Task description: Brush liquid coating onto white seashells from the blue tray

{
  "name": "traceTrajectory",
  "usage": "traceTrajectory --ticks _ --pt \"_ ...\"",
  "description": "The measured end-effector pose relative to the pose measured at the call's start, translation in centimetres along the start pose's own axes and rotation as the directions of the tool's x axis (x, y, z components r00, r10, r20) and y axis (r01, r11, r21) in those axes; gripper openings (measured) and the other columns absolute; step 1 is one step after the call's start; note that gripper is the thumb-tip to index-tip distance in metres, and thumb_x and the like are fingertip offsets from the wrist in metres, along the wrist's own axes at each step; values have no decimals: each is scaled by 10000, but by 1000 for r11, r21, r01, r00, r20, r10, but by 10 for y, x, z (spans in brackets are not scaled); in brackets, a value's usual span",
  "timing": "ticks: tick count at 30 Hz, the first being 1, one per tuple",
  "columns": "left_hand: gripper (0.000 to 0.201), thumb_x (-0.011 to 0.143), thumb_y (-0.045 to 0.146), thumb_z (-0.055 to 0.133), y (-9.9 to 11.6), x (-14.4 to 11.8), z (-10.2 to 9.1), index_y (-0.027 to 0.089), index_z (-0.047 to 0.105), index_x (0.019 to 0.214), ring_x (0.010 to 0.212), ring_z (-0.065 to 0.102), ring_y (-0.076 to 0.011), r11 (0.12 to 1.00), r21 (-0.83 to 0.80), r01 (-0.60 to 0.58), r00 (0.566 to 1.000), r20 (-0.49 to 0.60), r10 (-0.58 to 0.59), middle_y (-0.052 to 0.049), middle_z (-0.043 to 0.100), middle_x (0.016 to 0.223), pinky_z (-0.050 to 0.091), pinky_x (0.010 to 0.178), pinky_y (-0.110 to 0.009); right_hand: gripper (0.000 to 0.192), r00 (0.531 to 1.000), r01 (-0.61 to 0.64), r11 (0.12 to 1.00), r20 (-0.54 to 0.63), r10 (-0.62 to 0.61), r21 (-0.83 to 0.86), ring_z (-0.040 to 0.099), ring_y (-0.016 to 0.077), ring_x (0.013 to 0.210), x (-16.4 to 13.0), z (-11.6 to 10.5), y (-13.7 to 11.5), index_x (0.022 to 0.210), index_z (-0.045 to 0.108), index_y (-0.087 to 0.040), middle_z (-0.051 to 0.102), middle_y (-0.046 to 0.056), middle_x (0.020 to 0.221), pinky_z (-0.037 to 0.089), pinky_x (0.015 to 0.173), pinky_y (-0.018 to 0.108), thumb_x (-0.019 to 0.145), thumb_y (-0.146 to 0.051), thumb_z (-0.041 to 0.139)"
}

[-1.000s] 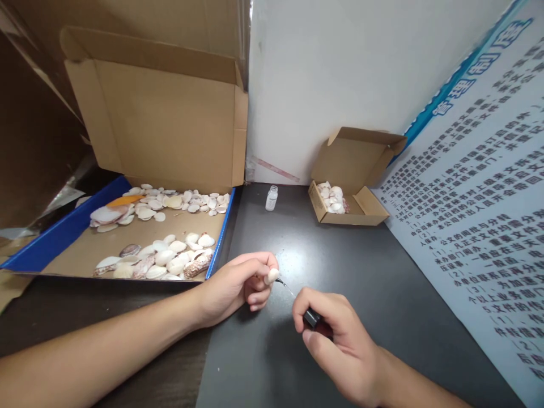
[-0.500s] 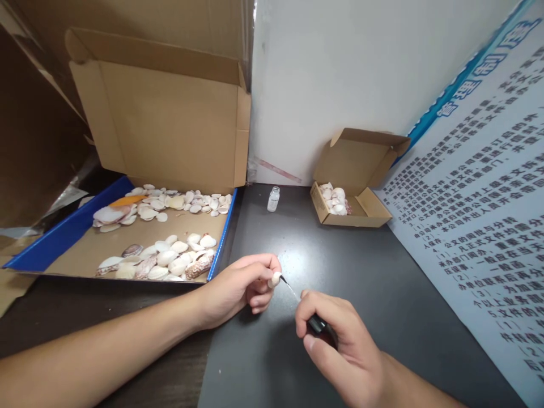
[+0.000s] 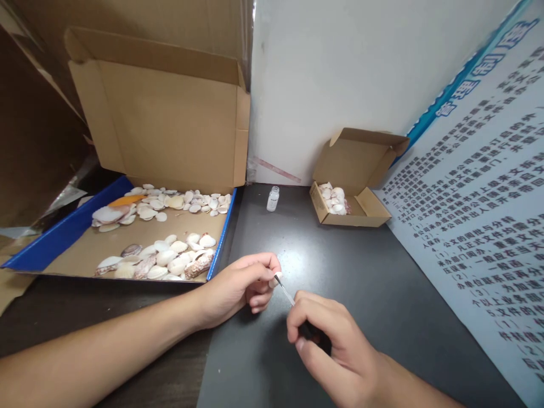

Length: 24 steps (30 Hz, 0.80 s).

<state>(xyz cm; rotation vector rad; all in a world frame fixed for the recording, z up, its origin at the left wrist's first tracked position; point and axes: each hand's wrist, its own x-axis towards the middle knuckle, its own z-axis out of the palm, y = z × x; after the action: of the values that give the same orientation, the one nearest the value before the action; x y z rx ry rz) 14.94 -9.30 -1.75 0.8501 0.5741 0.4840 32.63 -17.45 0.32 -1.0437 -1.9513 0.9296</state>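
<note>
My left hand (image 3: 242,286) pinches a small pale shell (image 3: 274,279) between thumb and fingers just above the dark table (image 3: 361,283). My right hand (image 3: 329,345) grips a thin brush (image 3: 285,293) by its black cap, and the brush tip touches the shell. A small clear bottle (image 3: 272,199) stands open near the wall behind the hands.
A large open cardboard box with a blue rim (image 3: 63,232) lies at the left and holds several shells (image 3: 170,258). A small open cardboard box (image 3: 361,195) with a few shells sits at the back right. A printed poster (image 3: 480,215) leans along the right side.
My right hand has shifted left and closer to the left hand, bringing the brush tip onto the shell. The left hand has stayed in place.
</note>
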Motion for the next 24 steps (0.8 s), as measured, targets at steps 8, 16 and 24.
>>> traceTrajectory --ticks 8,16,24 --pt "148 791 233 554 2 -1 1 192 444 702 463 238 -74 1000 12 7 1000 4 -7 83 294 531 230 471 -206 130 1000 -9 1000 21 9 4 429 101 538 -4 1 -1 723 472 -207 473 -33 620 347 512 209 684 -87 443" --pt "123 785 231 526 2 0 0 195 441 703 469 234 -80 999 30 19 1000 22 -20 78 302 533 221 475 -224 115 997 -57 996 -59 53 -76 400 93 513 -3 1 1 730 473 -202 455 -40 608 310 489 213 723 -91 446" --pt "108 794 226 517 2 0 -1 195 454 713 464 238 -83 1000 25 16 999 27 -17 81 298 525 233 472 -225 154 998 45 998 -35 -46 -32 432 104 553 -3 0 -1 768 495 -200 469 -25 645 335 523 220 693 -86 425"
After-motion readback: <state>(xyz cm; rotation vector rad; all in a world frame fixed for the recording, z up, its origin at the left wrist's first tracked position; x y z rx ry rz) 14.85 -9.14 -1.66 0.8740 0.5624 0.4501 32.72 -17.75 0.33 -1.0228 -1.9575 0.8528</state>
